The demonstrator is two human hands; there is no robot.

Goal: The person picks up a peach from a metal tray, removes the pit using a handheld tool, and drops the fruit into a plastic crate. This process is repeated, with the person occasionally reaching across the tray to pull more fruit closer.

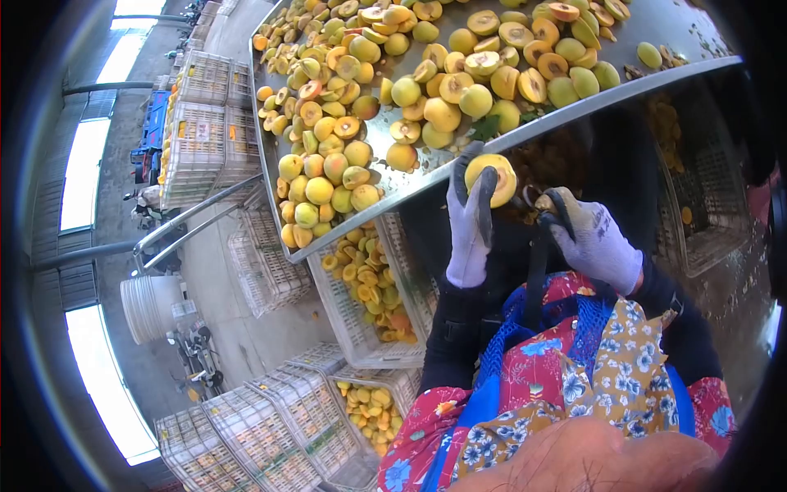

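My left hand (470, 238), in a pale lilac glove with dark fingers, is closed around a yellow peach half (503, 187). The peach's cut face shows between the thumb and fingers, just below the table rim. To its right, my right hand (597, 242) wears a matching glove, soiled at the fingers. Its fingers are wrapped round a small tool with a curved metal loop (530, 195) pointing at the peach; most of the tool is hidden. Beyond both hands, whole and halved yellow peaches (443, 115) are heaped on a metal table (385, 131).
Below the table's left end, a plastic crate (402, 354) holds peach halves. More crates (246, 430) stand at the lower left, and tall stacks (209, 152) rise farther back. A white bucket (147, 307) and a parked motorbike (197, 361) are at left. Another crate (705, 238) sits at right.
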